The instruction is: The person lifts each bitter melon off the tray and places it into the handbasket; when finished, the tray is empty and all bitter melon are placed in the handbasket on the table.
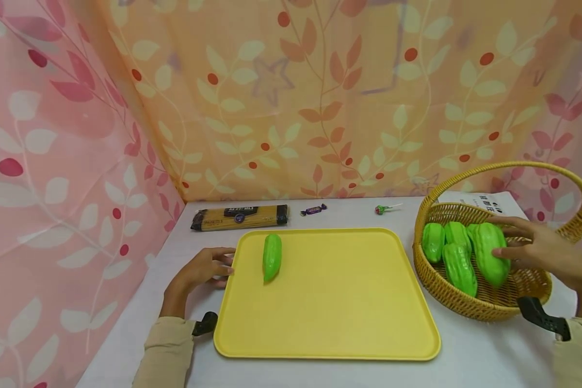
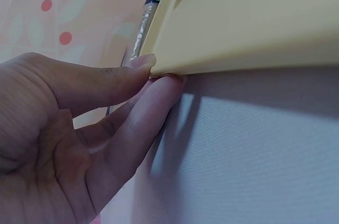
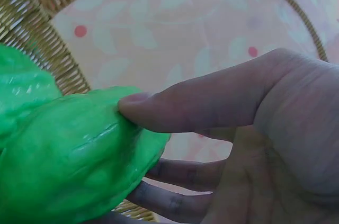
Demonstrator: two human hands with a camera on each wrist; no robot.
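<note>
Head view: right hand (image 1: 533,249) inside wicker basket (image 1: 485,307), thumb and fingers curled round large green gourd (image 1: 491,252); three more gourds (image 1: 453,250) packed just beside it, touching. Basket handle (image 1: 543,171) arches over hand. Left hand (image 1: 205,267) at left edge of yellow tray (image 1: 330,312), thumb on rim, fingers beneath, pinching it. Single gourd (image 1: 272,256) lies on tray near that hand. Behind tray: spaghetti packet (image 1: 240,216), wrapped candy (image 1: 313,209), lollipop (image 1: 384,208), well apart on white table (image 1: 470,355).
</note>
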